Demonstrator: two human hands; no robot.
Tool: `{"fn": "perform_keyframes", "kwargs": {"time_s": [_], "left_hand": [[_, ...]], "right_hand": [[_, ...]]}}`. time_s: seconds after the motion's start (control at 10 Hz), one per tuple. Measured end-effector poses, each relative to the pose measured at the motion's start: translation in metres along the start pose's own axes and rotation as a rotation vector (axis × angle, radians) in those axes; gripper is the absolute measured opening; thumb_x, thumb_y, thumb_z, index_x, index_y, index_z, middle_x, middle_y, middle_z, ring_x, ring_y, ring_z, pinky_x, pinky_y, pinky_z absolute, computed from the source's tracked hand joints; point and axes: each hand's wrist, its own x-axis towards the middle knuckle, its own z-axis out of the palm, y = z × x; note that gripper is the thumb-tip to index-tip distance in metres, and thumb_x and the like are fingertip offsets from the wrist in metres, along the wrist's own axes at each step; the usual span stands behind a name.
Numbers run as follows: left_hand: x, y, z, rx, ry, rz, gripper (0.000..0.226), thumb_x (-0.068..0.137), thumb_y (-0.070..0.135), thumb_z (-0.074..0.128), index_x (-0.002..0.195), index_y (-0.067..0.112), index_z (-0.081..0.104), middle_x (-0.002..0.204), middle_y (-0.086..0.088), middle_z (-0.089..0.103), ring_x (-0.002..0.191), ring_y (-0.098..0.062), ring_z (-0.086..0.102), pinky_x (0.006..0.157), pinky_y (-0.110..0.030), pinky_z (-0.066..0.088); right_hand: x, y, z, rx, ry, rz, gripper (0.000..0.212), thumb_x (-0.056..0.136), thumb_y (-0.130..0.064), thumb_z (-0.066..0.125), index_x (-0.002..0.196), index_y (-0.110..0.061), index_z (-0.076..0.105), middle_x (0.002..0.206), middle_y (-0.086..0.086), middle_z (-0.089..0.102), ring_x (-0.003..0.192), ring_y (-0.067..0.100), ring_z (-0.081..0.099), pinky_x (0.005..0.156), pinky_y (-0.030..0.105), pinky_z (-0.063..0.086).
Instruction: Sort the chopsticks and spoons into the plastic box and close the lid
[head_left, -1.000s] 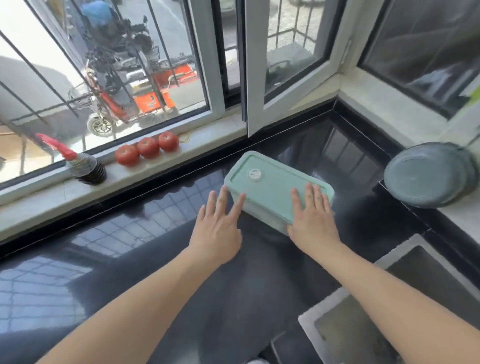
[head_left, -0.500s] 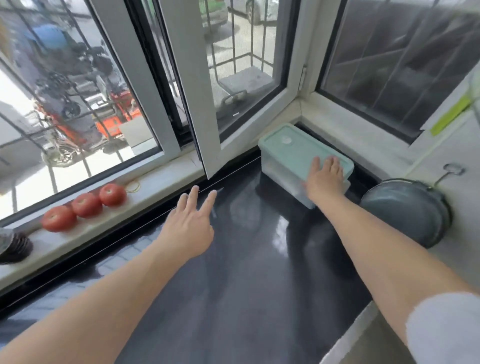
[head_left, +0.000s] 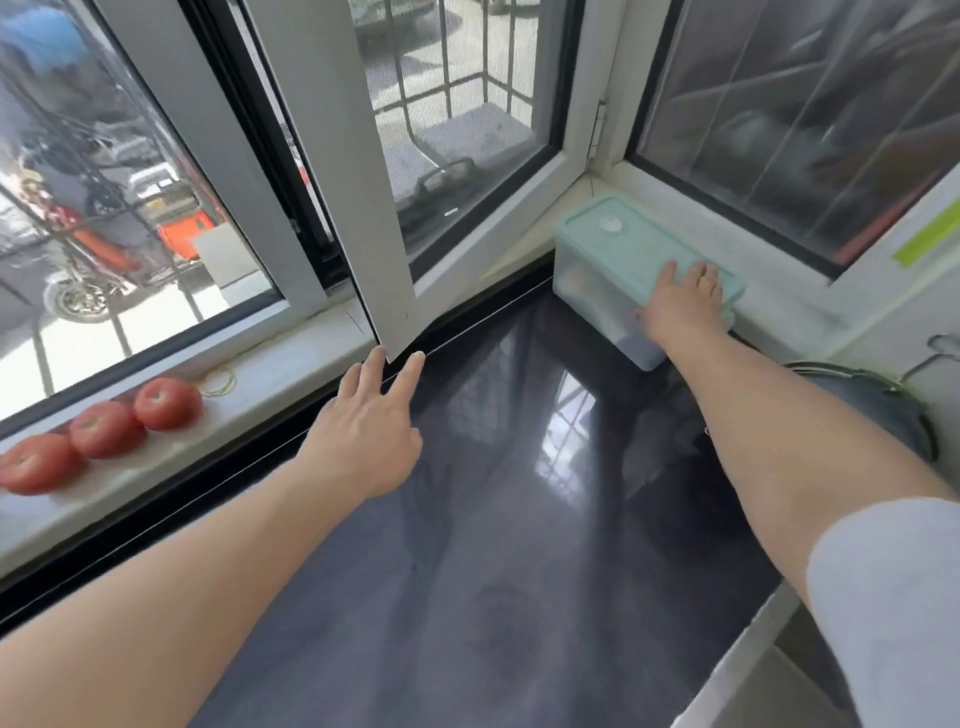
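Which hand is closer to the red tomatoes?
Left. The left hand hovers over the dark counter just right of the tomatoes; the right hand rests on the box lid, far across.

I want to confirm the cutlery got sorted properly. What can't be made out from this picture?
- Contents of the plastic box: head view, cloudy wall and mint lid hide them; only pale blurs show.
- Lid's near end seal: covered by the right hand.
- Dark pan at right: partly behind the right forearm.
- Left hand: whether it touches the counter is unclear.
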Motion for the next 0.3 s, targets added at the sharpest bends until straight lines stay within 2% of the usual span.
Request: {"fn": "perform_keyframes", "kwargs": {"time_s": [0.2,0.3], "left_hand": [[-0.016,-0.014,-0.010,-0.026,0.024,-0.044,0.081,0.097,0.029,0.045,0.161,0.031,-0.005,0.168,-0.008,-0.002,0.154,-0.033,0.008,0.120,-0.046,0.029],[-0.031,-0.019,-0.013,-0.021,0.042,-0.047,0.079,0.099,0.030,0.045,0.162,0.030,-0.002,0.168,-0.008,0.002,0.154,-0.033,0.011,0.120,-0.045,0.030]], "right_hand": [[-0.017,-0.005,-0.015,0.010,0.006,0.021,0.095,0.095,-0.038,0.064,0.160,-0.005,0.003,0.165,0.028,0.001,0.154,0.042,0.001,0.125,0.049,0.005],[-0.052,-0.037,-0.001,-0.018,0.202,-0.209,0.080,0.093,-0.016,0.058,0.158,-0.001,0.015,0.165,0.025,0.012,0.153,0.041,0.010,0.126,0.048,0.010]]}}
